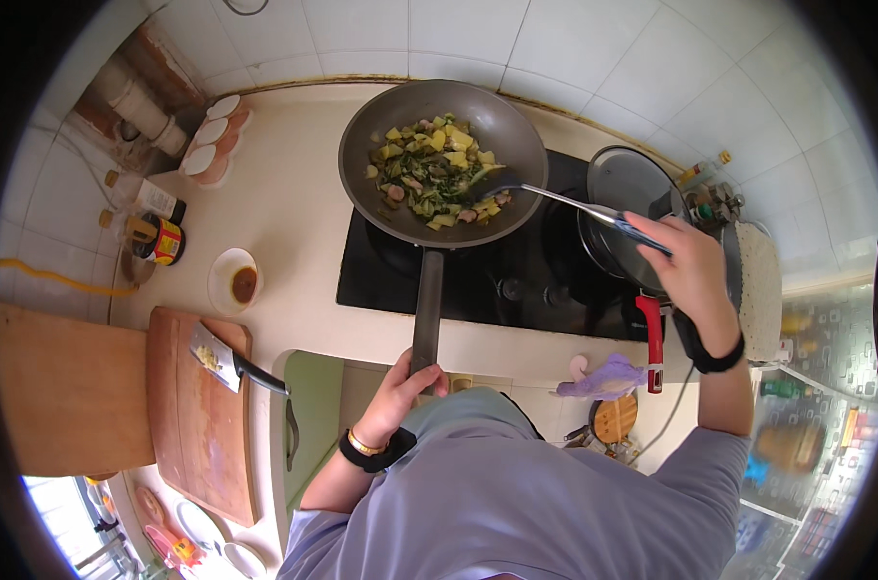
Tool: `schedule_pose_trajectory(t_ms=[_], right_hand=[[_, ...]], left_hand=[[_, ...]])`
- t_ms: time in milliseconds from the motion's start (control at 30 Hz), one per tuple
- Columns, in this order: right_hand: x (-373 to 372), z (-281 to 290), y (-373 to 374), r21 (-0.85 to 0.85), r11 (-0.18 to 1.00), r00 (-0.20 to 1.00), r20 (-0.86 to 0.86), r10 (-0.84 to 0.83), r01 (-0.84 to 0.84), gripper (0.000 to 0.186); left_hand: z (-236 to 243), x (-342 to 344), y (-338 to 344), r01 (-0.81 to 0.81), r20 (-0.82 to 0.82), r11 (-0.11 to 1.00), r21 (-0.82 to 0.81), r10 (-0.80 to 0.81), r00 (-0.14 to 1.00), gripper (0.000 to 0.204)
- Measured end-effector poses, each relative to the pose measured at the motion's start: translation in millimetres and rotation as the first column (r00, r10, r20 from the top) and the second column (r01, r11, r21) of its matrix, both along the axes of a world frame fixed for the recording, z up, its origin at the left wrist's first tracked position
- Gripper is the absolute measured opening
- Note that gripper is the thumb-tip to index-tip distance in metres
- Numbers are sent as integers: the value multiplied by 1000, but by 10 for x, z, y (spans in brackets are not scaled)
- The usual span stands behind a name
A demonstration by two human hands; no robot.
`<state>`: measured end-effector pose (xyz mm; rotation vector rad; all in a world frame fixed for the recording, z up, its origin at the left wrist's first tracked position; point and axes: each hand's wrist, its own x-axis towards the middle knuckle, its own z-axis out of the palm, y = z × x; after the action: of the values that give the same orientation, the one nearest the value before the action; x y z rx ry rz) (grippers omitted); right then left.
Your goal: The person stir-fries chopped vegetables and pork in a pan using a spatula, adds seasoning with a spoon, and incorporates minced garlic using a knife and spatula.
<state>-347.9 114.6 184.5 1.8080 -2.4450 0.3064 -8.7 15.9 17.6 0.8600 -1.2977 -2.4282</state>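
Observation:
A grey frying pan (366, 145) holds chopped greens, yellow pieces and pinkish slices (429, 169) over the black induction cooktop (478, 290). My left hand (407, 387) is closed round the pan's long handle (427, 304) near its end. My right hand (681, 266) grips a dark-and-silver spatula (574, 201), whose dark head lies among the food at the pan's right side. Beside it at the back right, a second pan (618, 174) with a red handle (655, 329) sits partly behind my right hand.
Left are a white bowl of brown sauce (224, 280), bottles (154, 237), pinkish containers (212, 145), and a wooden board (178, 425) bearing a cleaver (221, 362) with minced bits. A purple cloth (608, 377) lies at the counter's front right. A white tiled wall (458, 39) runs behind.

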Motion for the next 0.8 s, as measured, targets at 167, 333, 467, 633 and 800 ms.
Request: schedule_pose_trajectory(t_ms=[167,333,467,633,800], right_hand=[[77,245,213,28,993,991,60,-119,117,39],[-17,-270,-175,-51,998,998,44,-39,42,41],[-29,-450,-390,-165,982,979,191,-64,96,36],[-6,-601,-491,-144,984,994,51,-95,102,37],[20,-286,-98,-60,997,996,82,-34,39,35]], left_hand=[[17,-5,-17,25,-13,999,-23,-25,1000,14],[-1,-30,-21,37,-32,999,-25,-38,999,14],[32,-8,1,7,4,1000,-5,-7,1000,14],[6,-6,-23,34,-6,999,-13,-34,999,14],[-7,12,-5,23,-15,1000,-2,-23,1000,14]])
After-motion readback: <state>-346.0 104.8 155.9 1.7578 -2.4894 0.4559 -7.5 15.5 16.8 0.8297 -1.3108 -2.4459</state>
